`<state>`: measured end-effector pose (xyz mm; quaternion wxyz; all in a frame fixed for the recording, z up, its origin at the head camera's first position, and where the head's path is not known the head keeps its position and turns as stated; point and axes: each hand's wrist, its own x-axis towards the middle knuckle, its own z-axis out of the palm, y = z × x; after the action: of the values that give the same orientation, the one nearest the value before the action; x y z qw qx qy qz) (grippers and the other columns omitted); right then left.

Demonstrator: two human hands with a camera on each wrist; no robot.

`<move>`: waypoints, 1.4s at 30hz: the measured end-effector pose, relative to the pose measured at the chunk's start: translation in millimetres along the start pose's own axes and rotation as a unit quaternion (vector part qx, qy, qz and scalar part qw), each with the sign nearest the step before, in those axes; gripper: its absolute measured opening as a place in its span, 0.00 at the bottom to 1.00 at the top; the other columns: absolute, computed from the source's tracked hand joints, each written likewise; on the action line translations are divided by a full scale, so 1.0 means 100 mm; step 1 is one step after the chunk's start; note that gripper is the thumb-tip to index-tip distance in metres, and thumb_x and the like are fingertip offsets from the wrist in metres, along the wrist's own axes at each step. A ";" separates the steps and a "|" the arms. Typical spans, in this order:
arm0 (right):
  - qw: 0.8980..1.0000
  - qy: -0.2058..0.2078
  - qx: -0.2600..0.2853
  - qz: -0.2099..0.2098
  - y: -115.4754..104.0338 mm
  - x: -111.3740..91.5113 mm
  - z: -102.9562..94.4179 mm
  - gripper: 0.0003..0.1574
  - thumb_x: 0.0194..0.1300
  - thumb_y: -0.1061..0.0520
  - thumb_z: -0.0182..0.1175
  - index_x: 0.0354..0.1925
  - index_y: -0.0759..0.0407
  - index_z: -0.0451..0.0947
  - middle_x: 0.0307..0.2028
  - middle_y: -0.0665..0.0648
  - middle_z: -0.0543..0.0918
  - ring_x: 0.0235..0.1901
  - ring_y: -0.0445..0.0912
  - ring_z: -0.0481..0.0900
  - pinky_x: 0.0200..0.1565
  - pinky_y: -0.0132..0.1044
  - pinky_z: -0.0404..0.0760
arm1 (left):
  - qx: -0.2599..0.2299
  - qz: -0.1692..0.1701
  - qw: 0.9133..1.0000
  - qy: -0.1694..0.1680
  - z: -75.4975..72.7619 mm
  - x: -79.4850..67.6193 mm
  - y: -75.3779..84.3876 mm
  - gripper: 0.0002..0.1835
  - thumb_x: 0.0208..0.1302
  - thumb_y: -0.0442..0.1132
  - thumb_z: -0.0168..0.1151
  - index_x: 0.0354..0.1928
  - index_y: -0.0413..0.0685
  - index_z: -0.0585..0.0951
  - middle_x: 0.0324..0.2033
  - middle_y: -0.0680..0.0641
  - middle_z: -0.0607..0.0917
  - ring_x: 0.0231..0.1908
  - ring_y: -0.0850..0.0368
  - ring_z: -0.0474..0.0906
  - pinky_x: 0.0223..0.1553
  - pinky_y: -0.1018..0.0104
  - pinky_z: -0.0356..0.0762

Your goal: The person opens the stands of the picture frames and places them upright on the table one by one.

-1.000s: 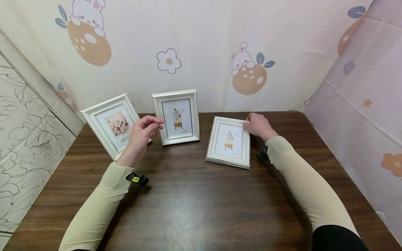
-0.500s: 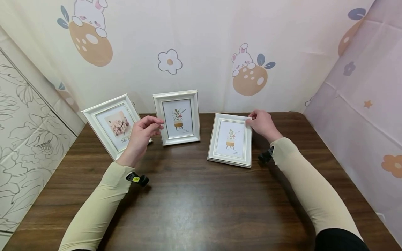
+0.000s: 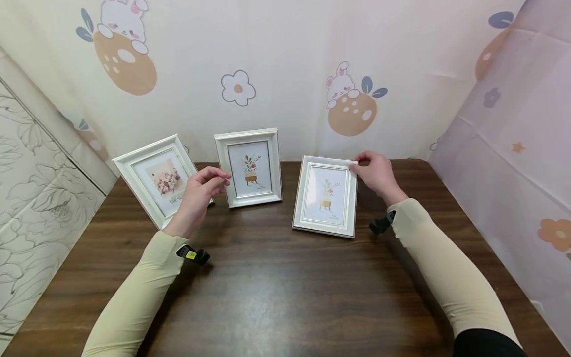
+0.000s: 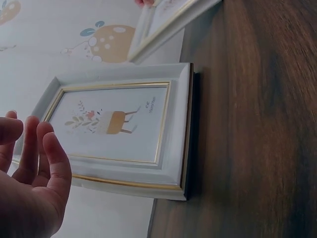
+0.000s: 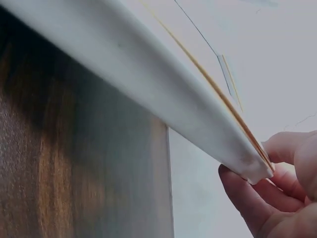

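My right hand (image 3: 374,173) pinches the upper right corner of a white picture frame (image 3: 299,213) showing a potted plant print. That frame leans back, its top raised off the table and its lower edge down on it. In the right wrist view, thumb and fingers (image 5: 242,193) hold the frame's corner (image 5: 247,166) from both sides. My left hand (image 3: 200,193) hovers with loosely bent fingers, holding nothing, before a second white picture frame (image 3: 275,173). This one stands upright with a similar plant print. Partly behind my left wrist is a third frame (image 3: 151,196) with a pink flower picture.
Under everything is a dark brown wooden table (image 3: 267,277). A pale curtain (image 3: 285,39) with rabbits and flowers hangs along its back edge, and another patterned cloth (image 3: 504,148) runs down the right side. A white panel with line-drawn flowers (image 3: 40,208) borders the left.
My right hand has risen and lifted the top of the right picture frame, tilting it more upright from lying nearly flat. My left hand and the other two frames have stayed in place.
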<state>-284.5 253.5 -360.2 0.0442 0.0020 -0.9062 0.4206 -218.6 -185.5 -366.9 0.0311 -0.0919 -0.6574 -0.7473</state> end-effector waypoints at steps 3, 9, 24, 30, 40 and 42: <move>1.000 0.000 0.016 -0.006 -0.04 -0.05 0.00 0.19 0.70 0.54 0.63 0.53 0.65 0.75 0.49 0.64 0.78 0.40 0.56 0.80 0.44 0.52 0.84 | -0.002 -0.007 1.000 -0.001 -0.04 -0.01 -0.02 0.07 0.71 0.29 0.56 0.38 0.46 0.81 0.40 0.51 0.85 0.40 0.56 0.81 0.40 0.65 0.81; 1.000 0.017 0.016 -0.011 -0.06 -0.15 -0.09 0.23 0.68 0.50 0.65 0.54 0.63 0.75 0.50 0.63 0.77 0.41 0.54 0.80 0.41 0.41 0.85 | -0.002 -0.011 1.000 -0.005 -0.09 -0.01 0.01 0.06 0.71 0.30 0.57 0.38 0.47 0.81 0.41 0.51 0.86 0.41 0.54 0.82 0.42 0.65 0.82; 0.999 0.027 0.041 -0.016 -0.24 -0.36 -0.22 0.27 0.63 0.49 0.70 0.56 0.61 0.79 0.53 0.61 0.79 0.44 0.52 0.81 0.41 0.34 0.84 | 0.001 0.003 1.000 -0.011 -0.18 -0.03 0.11 0.05 0.72 0.31 0.57 0.39 0.44 0.81 0.41 0.50 0.86 0.41 0.53 0.83 0.41 0.66 0.82; 0.999 0.035 0.036 -0.019 -0.32 -0.47 -0.23 0.26 0.64 0.47 0.69 0.56 0.59 0.81 0.52 0.61 0.81 0.44 0.50 0.80 0.36 0.24 0.78 | 0.006 0.001 1.000 -0.016 -0.20 -0.05 0.12 0.06 0.73 0.30 0.56 0.39 0.44 0.81 0.41 0.50 0.86 0.41 0.55 0.83 0.40 0.67 0.81; 0.994 0.057 0.081 -0.040 -0.44 -0.55 -0.27 0.26 0.61 0.47 0.72 0.53 0.61 0.84 0.46 0.61 0.84 0.38 0.43 0.81 0.37 0.25 0.80 | -0.002 0.005 1.000 -0.013 -0.20 -0.05 0.12 0.05 0.72 0.30 0.56 0.39 0.44 0.81 0.41 0.50 0.86 0.41 0.53 0.82 0.40 0.67 0.81; 0.994 0.052 0.090 -0.042 -0.45 -0.56 -0.28 0.26 0.61 0.47 0.72 0.52 0.61 0.84 0.45 0.61 0.84 0.37 0.42 0.82 0.37 0.26 0.81 | -0.004 0.006 1.000 -0.014 -0.19 -0.04 0.13 0.05 0.72 0.30 0.56 0.39 0.44 0.81 0.41 0.50 0.86 0.41 0.52 0.82 0.40 0.67 0.81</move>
<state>-224.8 243.7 -312.2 0.1079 0.0219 -0.8605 0.4974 -214.1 -206.7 -357.7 0.0257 -0.1065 -0.6540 -0.7485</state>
